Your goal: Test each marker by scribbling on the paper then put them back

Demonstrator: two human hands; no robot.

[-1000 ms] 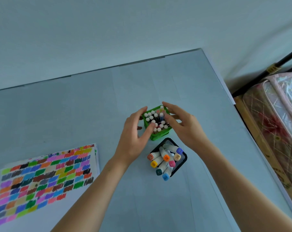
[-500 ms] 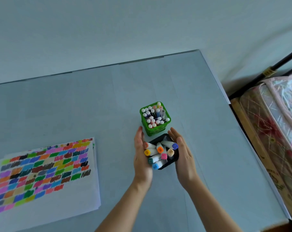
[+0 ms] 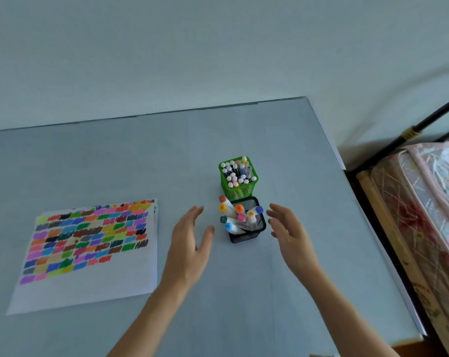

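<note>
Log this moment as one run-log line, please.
hands: left open, right open | black cup between them, untouched | paper scribbled

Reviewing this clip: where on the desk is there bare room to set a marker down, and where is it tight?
Free: the desk behind the paper, and the strip between the paper and the left hand. Also in front of the black cup, between the forearms. Tight: the black cup and green cup stand close together, the right hand alongside.
</note>
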